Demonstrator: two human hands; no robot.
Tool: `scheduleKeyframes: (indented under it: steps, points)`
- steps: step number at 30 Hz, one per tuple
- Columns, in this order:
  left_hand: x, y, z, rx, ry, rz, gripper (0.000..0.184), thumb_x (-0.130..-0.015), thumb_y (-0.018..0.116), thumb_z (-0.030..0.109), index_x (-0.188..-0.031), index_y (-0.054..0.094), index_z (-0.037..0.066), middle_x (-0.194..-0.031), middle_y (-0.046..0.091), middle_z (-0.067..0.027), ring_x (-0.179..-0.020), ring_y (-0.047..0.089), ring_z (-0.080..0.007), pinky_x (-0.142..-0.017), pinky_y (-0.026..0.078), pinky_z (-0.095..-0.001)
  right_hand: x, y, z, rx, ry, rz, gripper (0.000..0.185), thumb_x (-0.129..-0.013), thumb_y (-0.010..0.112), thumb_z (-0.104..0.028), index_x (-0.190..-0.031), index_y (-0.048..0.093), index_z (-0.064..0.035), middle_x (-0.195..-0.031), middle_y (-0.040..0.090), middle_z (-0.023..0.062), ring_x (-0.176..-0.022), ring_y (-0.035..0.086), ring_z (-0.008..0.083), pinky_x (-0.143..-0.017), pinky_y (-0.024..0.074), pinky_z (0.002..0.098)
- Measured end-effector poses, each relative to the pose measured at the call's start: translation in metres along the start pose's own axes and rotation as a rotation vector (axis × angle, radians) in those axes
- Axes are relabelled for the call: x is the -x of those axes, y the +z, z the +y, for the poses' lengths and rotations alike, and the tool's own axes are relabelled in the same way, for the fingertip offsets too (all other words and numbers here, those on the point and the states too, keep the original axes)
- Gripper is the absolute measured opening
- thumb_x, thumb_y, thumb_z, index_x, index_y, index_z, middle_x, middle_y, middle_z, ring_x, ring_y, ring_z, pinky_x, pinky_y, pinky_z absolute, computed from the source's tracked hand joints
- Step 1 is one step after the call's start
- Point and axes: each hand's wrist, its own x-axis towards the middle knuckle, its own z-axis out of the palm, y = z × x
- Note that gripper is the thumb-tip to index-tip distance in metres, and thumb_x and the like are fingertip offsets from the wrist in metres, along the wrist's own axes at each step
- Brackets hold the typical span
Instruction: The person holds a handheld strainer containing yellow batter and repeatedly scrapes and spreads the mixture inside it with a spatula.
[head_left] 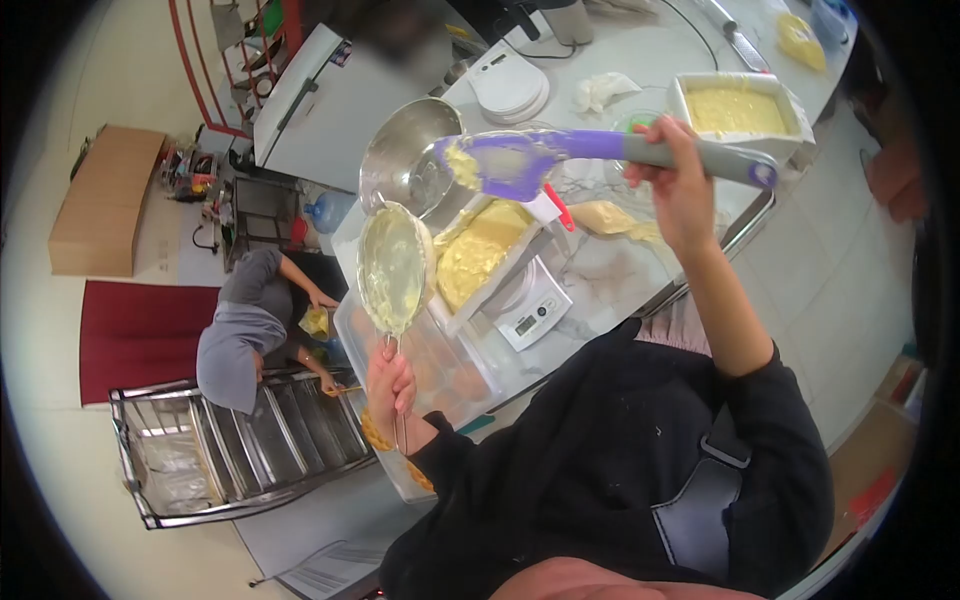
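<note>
My right hand (680,185) is closed around the grey handle of a purple spatula (520,162), whose blade has yellow batter on it. In my left hand (388,385) is the wire handle of a sieve (393,268), its mesh smeared with pale batter. Right beside the sieve, a lined loaf pan (503,272) holds yellow batter (482,255). A steel bowl (415,160) stands behind the sieve, partly hidden by the spatula. Near the pan is a white digital scale (535,318).
A second pan (740,108) of batter stands at the back right. Another white scale (508,85) and a piping bag (608,218) lie on the table. A plastic container (420,350) sits near the left edge. A co-worker (245,320) is beside a metal rack (250,440).
</note>
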Motion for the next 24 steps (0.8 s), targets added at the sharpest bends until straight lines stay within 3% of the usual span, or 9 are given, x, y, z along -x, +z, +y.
scheduleKeyframes:
  steps: [6,9,24]
  points:
    - [-0.001,0.004,0.0,0.073,0.006,-0.061,0.019,-0.079,0.045,0.001,-0.084,0.03,0.01,-0.047,0.03,0.0005,-0.025,0.024,-0.0045,-0.022,0.022,-0.0142,-0.016,0.029,0.028,-0.094,0.157,0.047,0.02,-0.082,0.049,-0.021,-0.08,0.05,-0.0017,-0.077,0.055,0.0114,-0.051,0.054,0.0149,-0.046,0.0457,0.0236]
    - [-0.002,0.004,0.0,0.017,-0.008,-0.036,0.02,-0.078,0.046,0.001,-0.084,0.029,0.01,-0.047,0.03,0.0003,-0.025,0.024,-0.0049,-0.022,0.022,-0.0145,-0.023,0.05,0.033,-0.142,0.153,0.109,0.02,-0.079,0.05,-0.018,-0.075,0.05,0.0012,-0.059,0.053,0.0107,-0.043,0.053,0.0152,-0.041,0.0452,0.0232]
    - [-0.005,0.019,-0.018,0.002,0.004,-0.031,0.019,-0.079,0.047,0.003,-0.083,0.03,0.011,-0.047,0.031,0.0004,-0.026,0.025,-0.0054,-0.023,0.022,-0.0149,0.018,0.052,0.03,0.079,0.166,0.135,0.019,-0.083,0.043,-0.019,-0.073,0.045,-0.0025,-0.056,0.051,0.0089,-0.042,0.051,0.0137,-0.039,0.0427,0.0238]
